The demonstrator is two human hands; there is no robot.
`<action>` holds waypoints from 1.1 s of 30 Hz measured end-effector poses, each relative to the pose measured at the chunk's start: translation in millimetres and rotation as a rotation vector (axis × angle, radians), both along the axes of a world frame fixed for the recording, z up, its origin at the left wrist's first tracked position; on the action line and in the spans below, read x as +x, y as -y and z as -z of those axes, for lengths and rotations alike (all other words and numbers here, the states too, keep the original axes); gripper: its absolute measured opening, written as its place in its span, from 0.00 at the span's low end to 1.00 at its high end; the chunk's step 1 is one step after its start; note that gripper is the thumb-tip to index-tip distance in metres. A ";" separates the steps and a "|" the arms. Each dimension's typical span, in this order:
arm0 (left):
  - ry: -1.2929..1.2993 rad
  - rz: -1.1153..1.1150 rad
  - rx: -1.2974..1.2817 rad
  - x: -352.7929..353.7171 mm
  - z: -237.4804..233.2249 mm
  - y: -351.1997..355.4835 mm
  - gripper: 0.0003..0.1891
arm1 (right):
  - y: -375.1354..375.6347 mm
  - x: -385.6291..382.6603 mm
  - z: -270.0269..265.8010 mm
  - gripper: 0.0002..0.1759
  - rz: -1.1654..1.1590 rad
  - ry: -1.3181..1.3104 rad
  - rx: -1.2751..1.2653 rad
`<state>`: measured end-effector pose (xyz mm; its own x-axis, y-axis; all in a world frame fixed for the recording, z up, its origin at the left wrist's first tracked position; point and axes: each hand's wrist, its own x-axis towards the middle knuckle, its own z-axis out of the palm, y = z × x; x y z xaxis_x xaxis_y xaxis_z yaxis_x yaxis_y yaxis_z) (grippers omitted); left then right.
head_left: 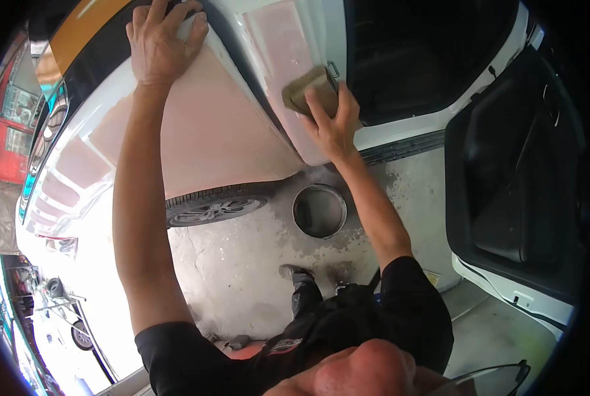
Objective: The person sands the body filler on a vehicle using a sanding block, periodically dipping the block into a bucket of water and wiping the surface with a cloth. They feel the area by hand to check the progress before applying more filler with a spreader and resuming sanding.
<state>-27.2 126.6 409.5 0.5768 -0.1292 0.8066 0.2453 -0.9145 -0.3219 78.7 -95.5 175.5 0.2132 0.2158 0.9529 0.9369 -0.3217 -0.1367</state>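
My left hand (166, 46) rests with its fingers spread on the upper edge of the car's body panel (206, 125), which is covered in a pinkish coat. In my right hand (338, 125) is a sanding block (301, 92) wrapped in brownish-green paper. It is against or close to the pillar (281, 46) beside the door opening, where pinkish patches show on the white paint. Below my right hand, a round dark bucket (319, 211) of greyish water stands on the floor.
An open car door (516, 178) with a black inner panel stands at the right. A car wheel (219, 206) sits under the panel. The concrete floor (255, 264) has wet spots around the bucket. A red vehicle (14, 125) is at the far left.
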 end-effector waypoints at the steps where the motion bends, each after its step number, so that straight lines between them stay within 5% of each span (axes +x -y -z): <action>1: 0.014 0.003 0.024 2.2 -1.8 -2.2 0.08 | 0.3 4.6 -7.6 0.40 0.007 0.009 -0.001; 3: 0.019 -0.002 0.055 2.7 1.9 -4.5 0.08 | -12.2 1.8 -82.3 0.39 0.027 -0.027 0.006; 4: -0.139 -0.093 -0.170 1.0 2.5 -12.2 0.23 | -18.7 2.1 -113.0 0.39 0.009 -0.055 0.015; 5: -0.073 -0.042 -0.069 1.0 5.4 -16.2 0.18 | -22.6 1.9 -126.0 0.39 -0.012 -0.077 0.026; 7: 0.072 0.079 0.150 3.9 3.5 -20.3 0.08 | -13.5 -5.8 -86.5 0.39 -0.004 -0.077 0.035; 10: 0.060 0.066 0.068 3.5 2.8 -12.9 0.09 | 2.0 -6.1 26.6 0.41 -0.004 -0.032 0.012; 13: 0.067 0.072 0.062 3.6 1.1 -13.2 0.08 | -1.9 -5.5 -20.6 0.40 0.021 -0.019 -0.013; 16: 0.075 0.080 0.093 5.2 4.1 -16.0 0.08 | -26.4 -7.6 -141.4 0.36 0.047 -0.112 -0.041; 19: 0.087 0.070 0.083 4.8 4.6 -14.3 0.09 | -24.5 -11.6 -118.0 0.35 0.034 -0.106 0.009; 22: 0.087 0.075 0.071 2.3 3.1 -13.2 0.11 | -1.8 -12.5 -17.1 0.39 -0.024 -0.035 -0.051; 25: 0.118 0.125 0.048 4.0 5.9 -15.2 0.10 | -9.4 -14.0 -54.6 0.41 0.081 0.002 -0.028; 27: 0.112 0.111 0.036 1.7 8.3 -14.4 0.17 | -21.8 -14.3 -129.3 0.41 0.070 -0.118 -0.072; 29: 0.143 0.109 0.054 -2.4 6.5 -8.2 0.22 | -29.6 -14.0 -150.1 0.41 0.033 -0.176 -0.065; 30: 0.106 0.073 0.034 -4.7 7.1 -7.9 0.31 | -27.2 -14.1 -139.6 0.41 0.050 -0.134 -0.072; 33: 0.120 0.094 0.018 -6.3 3.9 -5.2 0.38 | -4.6 -12.2 -27.9 0.41 0.099 -0.009 -0.123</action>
